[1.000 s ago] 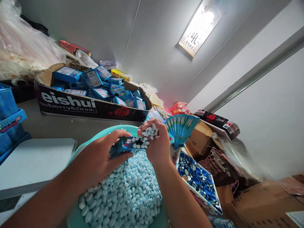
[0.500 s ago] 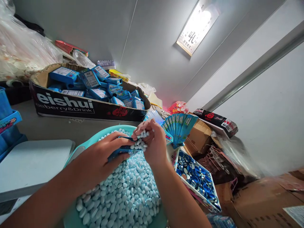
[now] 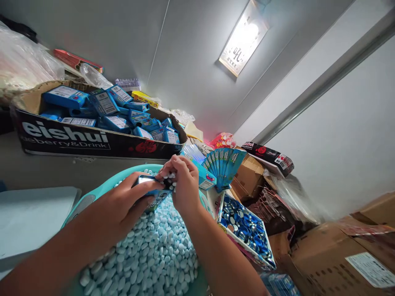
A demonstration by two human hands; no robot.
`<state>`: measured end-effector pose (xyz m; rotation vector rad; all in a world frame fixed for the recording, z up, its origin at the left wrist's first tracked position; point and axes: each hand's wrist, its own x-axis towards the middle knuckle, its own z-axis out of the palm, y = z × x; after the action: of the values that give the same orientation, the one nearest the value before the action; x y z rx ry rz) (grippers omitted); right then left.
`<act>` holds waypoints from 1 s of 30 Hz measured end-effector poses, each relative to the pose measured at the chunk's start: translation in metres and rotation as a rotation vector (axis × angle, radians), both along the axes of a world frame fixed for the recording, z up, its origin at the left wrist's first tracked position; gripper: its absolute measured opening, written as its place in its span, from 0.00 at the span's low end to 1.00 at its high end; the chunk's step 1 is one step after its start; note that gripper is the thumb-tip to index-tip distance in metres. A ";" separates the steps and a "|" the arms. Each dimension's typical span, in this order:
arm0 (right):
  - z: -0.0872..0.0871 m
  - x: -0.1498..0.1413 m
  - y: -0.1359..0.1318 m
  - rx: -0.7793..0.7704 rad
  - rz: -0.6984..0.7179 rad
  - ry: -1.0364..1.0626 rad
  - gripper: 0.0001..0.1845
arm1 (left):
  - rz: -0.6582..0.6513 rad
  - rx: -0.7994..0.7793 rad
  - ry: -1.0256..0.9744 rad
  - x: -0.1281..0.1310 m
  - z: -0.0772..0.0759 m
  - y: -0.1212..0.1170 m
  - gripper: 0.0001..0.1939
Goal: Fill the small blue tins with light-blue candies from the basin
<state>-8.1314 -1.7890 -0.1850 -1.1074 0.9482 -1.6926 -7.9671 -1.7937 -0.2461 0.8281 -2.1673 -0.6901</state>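
My left hand grips a small blue candy box above a teal basin heaped with pale blue-white tablets. Pressed against the box's open end, my right hand is cupped shut around a few tablets. Both hands meet over the far side of the basin.
A black cardboard tray full of blue boxes stands behind the basin. A fan of flat blue cartons and a tray of blue caps lie to the right. Brown cardboard boxes fill the right. A white slab lies at left.
My hands have come lower and closer to the basin. The pile of tablets in my right hand has shrunk to a few. The view has swung right.
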 end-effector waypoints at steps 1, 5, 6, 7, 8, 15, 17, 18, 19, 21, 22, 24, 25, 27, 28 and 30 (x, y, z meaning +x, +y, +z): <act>-0.001 0.000 -0.002 0.006 -0.004 -0.007 0.15 | 0.011 0.012 -0.008 0.000 0.000 0.000 0.18; 0.000 0.002 -0.013 0.083 -0.050 0.015 0.16 | 0.012 -0.011 0.001 0.002 -0.002 0.001 0.19; 0.001 0.002 -0.015 0.102 -0.047 0.043 0.16 | 0.022 -0.017 -0.006 0.003 -0.003 0.001 0.18; 0.003 0.002 -0.017 0.116 -0.032 0.075 0.17 | 0.036 -0.017 -0.025 0.004 -0.003 0.001 0.18; 0.004 0.003 -0.018 0.126 -0.009 0.105 0.17 | 0.050 -0.011 -0.052 0.004 -0.003 0.001 0.18; -0.001 0.001 -0.011 0.028 -0.008 0.005 0.15 | 0.117 -0.067 -0.019 0.003 0.003 0.004 0.22; -0.006 0.003 -0.014 0.027 -0.026 -0.059 0.14 | 0.144 -0.035 0.025 0.003 0.003 0.003 0.22; -0.007 0.005 -0.016 0.017 -0.033 -0.076 0.14 | 0.161 -0.009 0.033 0.003 0.003 0.003 0.22; -0.009 0.006 -0.018 0.001 -0.041 -0.083 0.14 | 0.180 0.015 0.034 0.004 0.003 0.003 0.23; -0.010 0.010 -0.020 -0.032 -0.059 -0.083 0.15 | 0.208 0.039 0.021 0.005 0.002 0.004 0.22; -0.010 0.011 -0.020 -0.045 -0.071 -0.085 0.15 | 0.212 0.041 0.007 0.005 0.002 0.004 0.21; -0.010 0.012 -0.019 -0.061 -0.089 -0.096 0.16 | 0.213 0.033 -0.018 0.006 0.002 0.006 0.20; -0.010 0.012 -0.018 -0.068 -0.100 -0.095 0.16 | 0.212 0.030 -0.029 0.006 0.003 0.007 0.19; -0.011 0.011 -0.015 -0.087 -0.120 -0.069 0.17 | 0.208 0.036 -0.039 0.006 0.004 0.008 0.19; -0.011 0.011 -0.014 -0.088 -0.122 -0.050 0.18 | 0.207 0.045 -0.040 0.006 0.005 0.008 0.19; -0.011 0.010 -0.012 -0.082 -0.108 -0.024 0.19 | 0.203 0.065 -0.033 0.006 0.005 0.008 0.19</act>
<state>-8.1209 -1.8006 -0.1959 -1.1031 0.9457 -1.8431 -7.9609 -1.7854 -0.2407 1.0831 -2.0624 -0.6504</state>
